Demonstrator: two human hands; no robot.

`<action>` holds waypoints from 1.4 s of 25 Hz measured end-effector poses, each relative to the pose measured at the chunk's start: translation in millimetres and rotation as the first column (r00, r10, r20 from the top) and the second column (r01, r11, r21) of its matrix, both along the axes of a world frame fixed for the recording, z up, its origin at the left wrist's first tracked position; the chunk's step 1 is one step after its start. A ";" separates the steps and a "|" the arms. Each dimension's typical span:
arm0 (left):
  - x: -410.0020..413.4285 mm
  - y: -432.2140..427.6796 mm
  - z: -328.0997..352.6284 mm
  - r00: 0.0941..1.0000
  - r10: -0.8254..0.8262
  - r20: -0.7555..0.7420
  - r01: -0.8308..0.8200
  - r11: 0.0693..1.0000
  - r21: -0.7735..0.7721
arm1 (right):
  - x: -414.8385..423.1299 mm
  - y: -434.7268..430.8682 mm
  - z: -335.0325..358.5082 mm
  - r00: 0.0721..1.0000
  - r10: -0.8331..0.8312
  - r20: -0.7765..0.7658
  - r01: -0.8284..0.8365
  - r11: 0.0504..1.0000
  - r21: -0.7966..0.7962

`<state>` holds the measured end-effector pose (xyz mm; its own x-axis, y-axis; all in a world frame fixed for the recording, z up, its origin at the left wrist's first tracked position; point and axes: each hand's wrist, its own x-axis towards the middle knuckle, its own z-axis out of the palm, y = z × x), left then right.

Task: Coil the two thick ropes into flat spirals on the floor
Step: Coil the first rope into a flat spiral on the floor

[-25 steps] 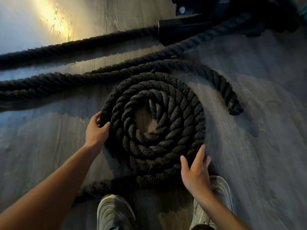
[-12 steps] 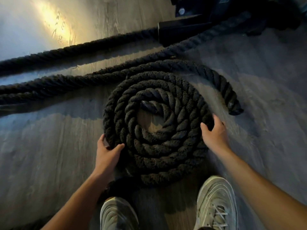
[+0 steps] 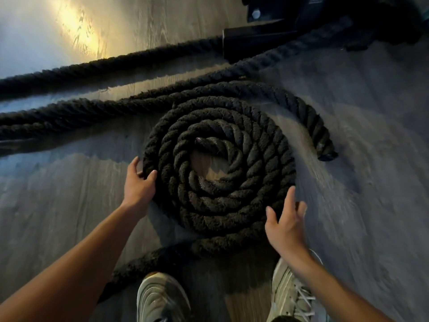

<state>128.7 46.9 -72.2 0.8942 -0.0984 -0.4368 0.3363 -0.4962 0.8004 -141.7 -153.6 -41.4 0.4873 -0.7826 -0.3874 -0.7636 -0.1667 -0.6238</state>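
Rope spiral [image 3: 218, 173]: several turns lie flat on the wood-grain plank floor [image 3: 69, 217], just ahead of the person's pale sneakers [image 3: 162, 298]. The left hand [image 3: 139, 185] rests open against the spiral's left edge, thumb on the outer turn. The right hand [image 3: 286, 221] is spread and holds nothing, just beside the lower-right rim; contact is blurred. The uncoiled tail [image 3: 167, 254] trails toward the lower left. Winding well probably means bracing one side and pressing the tail snug against the last turn, with no turn riding up. A second rope [image 3: 104, 66] runs straight to a black metal base [image 3: 255, 40]. A capped rope end [image 3: 325, 152] curls at right, and a warm light patch [image 3: 76, 26] falls at upper left.
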 end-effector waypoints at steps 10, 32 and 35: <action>-61.6 23.8 7.2 0.987 0.027 -0.159 -0.033 0.999 -0.033 | 36.7 -87.1 -1.2 0.986 -0.141 0.088 0.143 0.990 -0.011; -75.2 15.6 12.9 0.935 -0.046 -0.351 0.055 0.998 0.014 | 36.6 -101.8 -5.7 0.945 -0.319 0.071 0.316 0.948 0.048; -42.1 20.7 19.4 0.966 -0.021 -0.258 0.043 0.996 0.082 | 26.2 -63.6 -2.8 0.936 -0.347 0.058 0.335 0.929 0.159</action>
<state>86.6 67.6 -52.9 0.7480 -0.0768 -0.6592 0.5076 -0.5737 0.6428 -115.5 -217.2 -44.2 0.2364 -0.8459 -0.4780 -0.7022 0.1913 -0.6858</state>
